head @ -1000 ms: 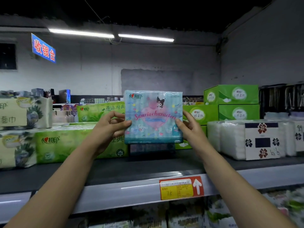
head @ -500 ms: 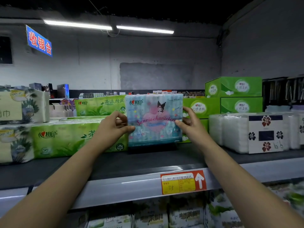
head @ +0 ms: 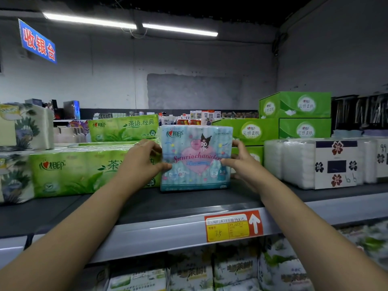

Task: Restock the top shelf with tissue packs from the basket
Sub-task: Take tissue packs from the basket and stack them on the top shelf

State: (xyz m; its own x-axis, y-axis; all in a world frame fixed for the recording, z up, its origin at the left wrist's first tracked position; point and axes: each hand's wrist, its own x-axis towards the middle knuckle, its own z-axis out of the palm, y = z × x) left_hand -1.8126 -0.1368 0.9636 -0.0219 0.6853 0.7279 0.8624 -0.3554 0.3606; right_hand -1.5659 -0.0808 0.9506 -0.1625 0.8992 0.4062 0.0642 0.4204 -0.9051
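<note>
A light blue tissue pack (head: 196,158) with cartoon characters and a pink heart stands upright on the dark top shelf (head: 189,204), in the gap between green packs and green boxes. My left hand (head: 140,162) grips its left edge, thumb on the front. Its right edge is held by my right hand (head: 241,164), thumb across the front. The pack's bottom rests on the shelf. No basket is in view.
Large green tissue packs (head: 84,171) fill the shelf to the left. Green boxes (head: 294,116) are stacked behind on the right, and white cotton-pad packs (head: 315,162) stand at the right. A red and yellow price tag (head: 233,226) sits on the shelf rail. More packs lie on the shelf below.
Both hands have lowered the blue pack from mid-air down onto the top shelf. It now stands on the shelf surface.
</note>
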